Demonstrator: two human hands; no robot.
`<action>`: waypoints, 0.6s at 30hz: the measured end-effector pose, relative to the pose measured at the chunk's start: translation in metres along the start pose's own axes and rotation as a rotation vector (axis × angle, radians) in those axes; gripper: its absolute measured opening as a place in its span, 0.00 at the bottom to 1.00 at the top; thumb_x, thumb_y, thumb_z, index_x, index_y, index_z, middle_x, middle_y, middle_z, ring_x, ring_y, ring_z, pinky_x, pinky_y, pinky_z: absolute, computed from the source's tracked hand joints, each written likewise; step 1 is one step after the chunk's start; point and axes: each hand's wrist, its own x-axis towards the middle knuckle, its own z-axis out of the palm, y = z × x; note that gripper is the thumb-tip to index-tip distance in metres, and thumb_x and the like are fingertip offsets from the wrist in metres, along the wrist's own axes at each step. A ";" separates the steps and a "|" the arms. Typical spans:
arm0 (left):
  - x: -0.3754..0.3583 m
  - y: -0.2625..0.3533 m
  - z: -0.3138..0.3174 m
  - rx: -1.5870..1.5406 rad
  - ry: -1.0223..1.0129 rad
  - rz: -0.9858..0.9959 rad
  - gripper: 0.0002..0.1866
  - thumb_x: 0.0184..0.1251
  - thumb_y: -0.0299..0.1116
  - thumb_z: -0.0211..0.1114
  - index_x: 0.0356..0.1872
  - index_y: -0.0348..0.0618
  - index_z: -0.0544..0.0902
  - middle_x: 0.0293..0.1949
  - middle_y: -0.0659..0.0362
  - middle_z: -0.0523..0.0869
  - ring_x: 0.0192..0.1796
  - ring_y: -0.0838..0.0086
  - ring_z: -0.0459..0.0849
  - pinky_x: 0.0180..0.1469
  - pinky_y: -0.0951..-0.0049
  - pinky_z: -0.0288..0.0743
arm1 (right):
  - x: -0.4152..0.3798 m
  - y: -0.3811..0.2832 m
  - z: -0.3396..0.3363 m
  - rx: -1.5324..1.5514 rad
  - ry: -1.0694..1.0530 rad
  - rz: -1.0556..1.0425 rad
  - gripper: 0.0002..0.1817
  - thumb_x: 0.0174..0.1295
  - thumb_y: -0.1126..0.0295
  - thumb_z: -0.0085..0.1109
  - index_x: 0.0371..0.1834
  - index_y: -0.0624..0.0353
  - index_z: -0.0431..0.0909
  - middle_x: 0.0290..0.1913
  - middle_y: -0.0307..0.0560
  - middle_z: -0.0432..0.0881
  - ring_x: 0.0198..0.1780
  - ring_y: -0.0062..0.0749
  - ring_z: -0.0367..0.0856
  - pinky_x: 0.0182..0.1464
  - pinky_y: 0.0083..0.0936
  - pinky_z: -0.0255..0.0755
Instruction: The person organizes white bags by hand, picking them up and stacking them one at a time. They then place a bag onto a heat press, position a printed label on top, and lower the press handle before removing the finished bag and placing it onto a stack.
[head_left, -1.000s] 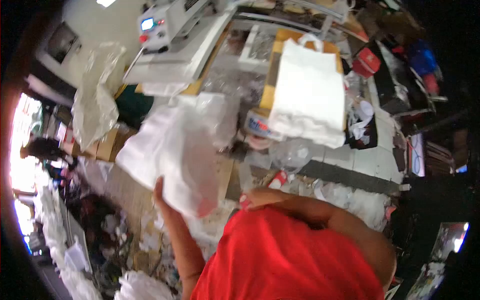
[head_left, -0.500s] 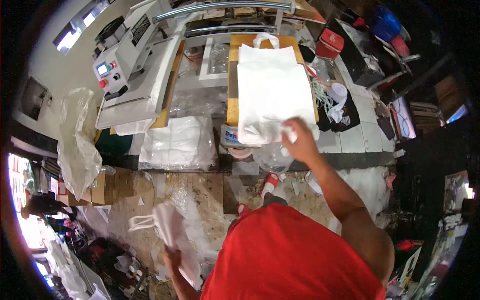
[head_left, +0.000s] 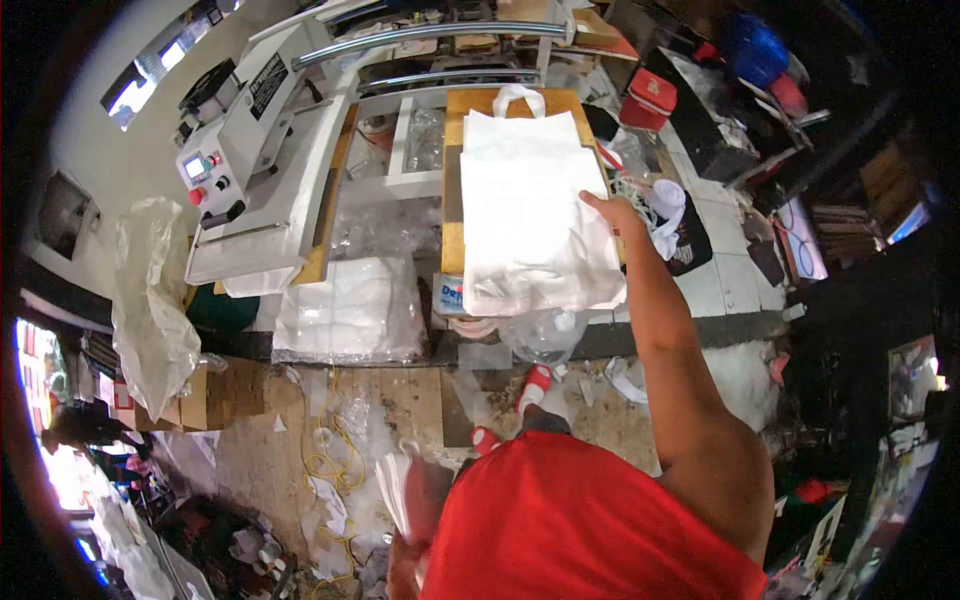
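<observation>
A pile of flat white tote bags (head_left: 530, 200) lies on the wooden-edged platen (head_left: 453, 240), a loop handle (head_left: 519, 100) at its far end and crumpled, sheer material at its near end. My right hand (head_left: 612, 212) grips the pile's right edge, thumb on top and fingers mostly hidden. Low beside my body, my left hand (head_left: 405, 562) is blurred and partly behind my red shirt. It is closed on another white tote bag (head_left: 405, 492), whose folds or straps point up.
To the left stands a heat press (head_left: 260, 210) with a small screen. Plastic-wrapped white bundles (head_left: 345, 310) sit below it. A red box (head_left: 648, 98) and a white roll (head_left: 668, 198) are at right. Yellow cord (head_left: 335, 450) lies on the littered floor.
My right hand has moved from the pile's near end up to its right edge. My left hand has drawn the bag in toward my body.
</observation>
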 end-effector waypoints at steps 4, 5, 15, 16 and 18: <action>-0.012 0.002 -0.005 -0.009 0.021 -0.037 0.22 0.59 0.36 0.72 0.52 0.36 0.79 0.33 0.55 0.87 0.31 0.67 0.85 0.33 0.63 0.81 | 0.022 0.004 0.018 0.238 -0.062 -0.020 0.42 0.44 0.39 0.80 0.48 0.69 0.85 0.45 0.54 0.88 0.42 0.39 0.85 0.46 0.33 0.78; -0.015 0.002 -0.005 -0.009 0.024 -0.043 0.22 0.59 0.35 0.72 0.52 0.36 0.79 0.33 0.55 0.87 0.31 0.68 0.84 0.33 0.64 0.81 | 0.026 0.006 0.021 0.240 -0.067 -0.020 0.42 0.44 0.39 0.80 0.48 0.69 0.85 0.45 0.54 0.88 0.42 0.39 0.85 0.46 0.33 0.78; -0.027 -0.008 0.009 -0.092 0.027 -0.120 0.23 0.59 0.28 0.71 0.57 0.40 0.76 0.37 0.57 0.86 0.35 0.69 0.85 0.36 0.65 0.81 | 0.075 0.028 0.038 0.443 -0.168 -0.011 0.37 0.43 0.49 0.84 0.48 0.70 0.85 0.44 0.52 0.88 0.42 0.37 0.86 0.47 0.32 0.79; -0.028 -0.005 0.012 -0.134 0.028 -0.118 0.24 0.59 0.28 0.71 0.57 0.41 0.76 0.38 0.57 0.86 0.36 0.68 0.85 0.37 0.65 0.82 | 0.066 0.023 0.036 0.407 -0.139 -0.013 0.31 0.47 0.52 0.83 0.47 0.66 0.87 0.40 0.48 0.88 0.39 0.34 0.86 0.44 0.31 0.79; -0.031 0.000 0.018 -0.274 0.028 -0.108 0.25 0.59 0.27 0.71 0.58 0.41 0.76 0.39 0.56 0.86 0.37 0.68 0.85 0.38 0.65 0.82 | 0.053 0.016 0.029 0.406 -0.143 -0.007 0.32 0.47 0.51 0.83 0.47 0.65 0.86 0.40 0.48 0.88 0.39 0.35 0.86 0.44 0.32 0.80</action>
